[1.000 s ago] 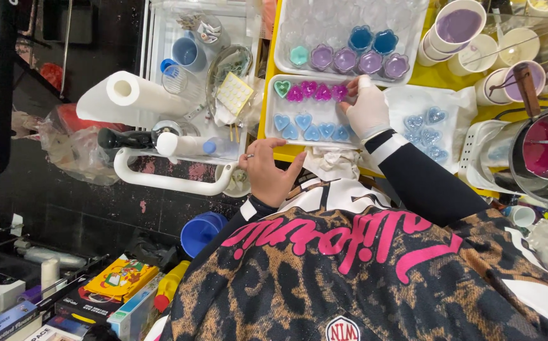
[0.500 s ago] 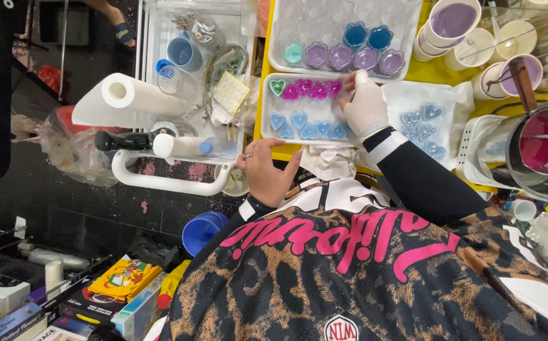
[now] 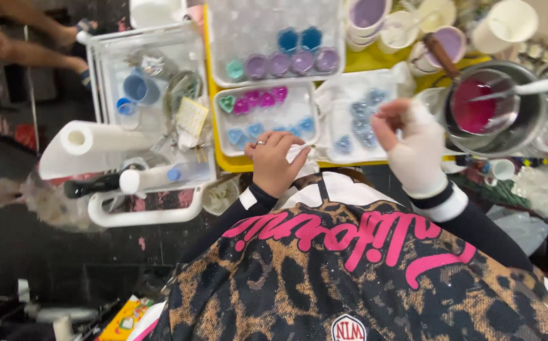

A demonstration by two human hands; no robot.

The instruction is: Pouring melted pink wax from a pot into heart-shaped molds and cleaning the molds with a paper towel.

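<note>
My left hand (image 3: pixel 274 161) clenches a white tissue (image 3: pixel 299 153) just below the mould tray (image 3: pixel 223 136), my bandaged right hand (image 3: pixel 413 142) pinches something too small to tell, and a careless wipe could smear the coloured fillings (image 3: pixel 252 101).

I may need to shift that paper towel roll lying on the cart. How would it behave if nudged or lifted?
The paper towel roll lies on its side at the white cart's edge, so a nudge would probably roll it. It looks light for its bulk and soft, likely denting under a firm grip. Its loose sheet may unwind.
</note>
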